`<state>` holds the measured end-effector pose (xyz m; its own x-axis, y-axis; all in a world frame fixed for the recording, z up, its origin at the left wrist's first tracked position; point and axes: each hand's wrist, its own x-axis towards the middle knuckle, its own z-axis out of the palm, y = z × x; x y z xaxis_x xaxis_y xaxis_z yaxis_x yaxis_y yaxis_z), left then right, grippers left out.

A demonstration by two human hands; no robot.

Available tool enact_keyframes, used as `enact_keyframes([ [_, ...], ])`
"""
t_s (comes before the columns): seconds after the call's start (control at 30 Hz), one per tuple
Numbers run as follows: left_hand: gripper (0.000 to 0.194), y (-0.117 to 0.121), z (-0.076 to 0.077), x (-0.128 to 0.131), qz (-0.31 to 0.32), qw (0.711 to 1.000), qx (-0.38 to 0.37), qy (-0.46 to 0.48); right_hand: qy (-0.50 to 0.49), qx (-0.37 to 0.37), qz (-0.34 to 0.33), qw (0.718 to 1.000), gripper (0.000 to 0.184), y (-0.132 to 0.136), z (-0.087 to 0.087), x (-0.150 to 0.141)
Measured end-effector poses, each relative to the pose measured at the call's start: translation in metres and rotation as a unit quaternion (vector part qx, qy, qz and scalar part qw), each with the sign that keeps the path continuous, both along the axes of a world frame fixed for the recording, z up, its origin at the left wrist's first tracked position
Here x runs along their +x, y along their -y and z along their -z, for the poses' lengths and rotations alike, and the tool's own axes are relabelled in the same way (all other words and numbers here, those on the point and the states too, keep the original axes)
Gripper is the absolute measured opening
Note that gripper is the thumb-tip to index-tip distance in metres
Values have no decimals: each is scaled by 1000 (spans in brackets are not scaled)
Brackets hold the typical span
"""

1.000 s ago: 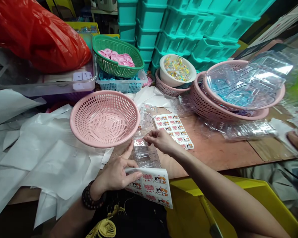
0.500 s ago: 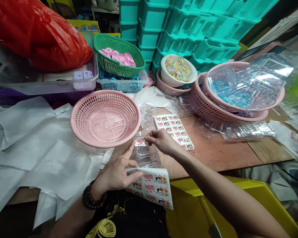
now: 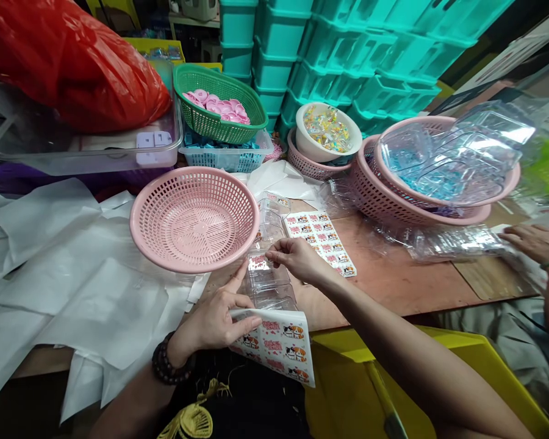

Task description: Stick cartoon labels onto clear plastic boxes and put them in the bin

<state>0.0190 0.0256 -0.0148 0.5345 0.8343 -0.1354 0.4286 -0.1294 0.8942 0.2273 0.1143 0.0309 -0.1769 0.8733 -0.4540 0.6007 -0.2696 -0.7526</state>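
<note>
My left hand is closed on a sticker sheet printed with cartoon cats and pink lettering, its thumb on top. The forefinger of that hand reaches forward to the edge of a clear plastic case. My right hand pinches the right end of a sticker that lies over the case. Farther up, more clear cases stand in a row, some bearing stickers. A second sticker sheet lies flat on the table just beyond my right hand.
A pink basket stands at left, beside white backing papers. Behind are a green basket of pink pieces, a white bowl and teal bins. Stacked pink baskets hold clear plastic parts. A co-worker's hand rests at far right.
A co-worker's hand has come into view at the right edge. My hands stay almost in place on the sticker and the case; the held sheet shifts slightly left.
</note>
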Motion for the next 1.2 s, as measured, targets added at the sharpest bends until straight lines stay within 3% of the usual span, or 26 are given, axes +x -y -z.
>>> enact_keyframes([
  [0.37, 16, 0, -12, 12, 17, 997, 67, -33, 27, 55, -32, 998, 22, 1, 15, 4],
  [0.47, 17, -2, -11, 15, 30, 996, 69, -50, 94, 97, -47, 990, 22, 6, 15, 1],
  [0.63, 17, -7, -4, 12, 29, 996, 66, -60, 246, 164, -77, 952, 28, 10, 13, -2],
  [0.77, 19, -11, -4, 7, 38, 997, 58, -46, 304, 164, -32, 938, 42, 15, 5, 14],
  [0.87, 23, -9, -14, 6, 46, 995, 66, -54, 205, 143, -12, 968, 38, 37, -12, 27],
  [1.0, 20, 0, -33, 5, 22, 996, 78, -40, 2, 75, -103, 992, 37, 84, -29, 33],
  [1.07, 15, 6, -37, 6, -14, 999, 40, 2, -34, 34, -87, 995, 28, 101, -29, 34],
  [1.13, 24, 10, -37, 6, -67, 996, -31, 52, -68, -3, -51, 996, 27, 109, -27, 37],
  [1.2, 27, 13, -32, 7, -102, 987, -90, 81, -72, -29, -58, 995, 30, 112, -27, 42],
])
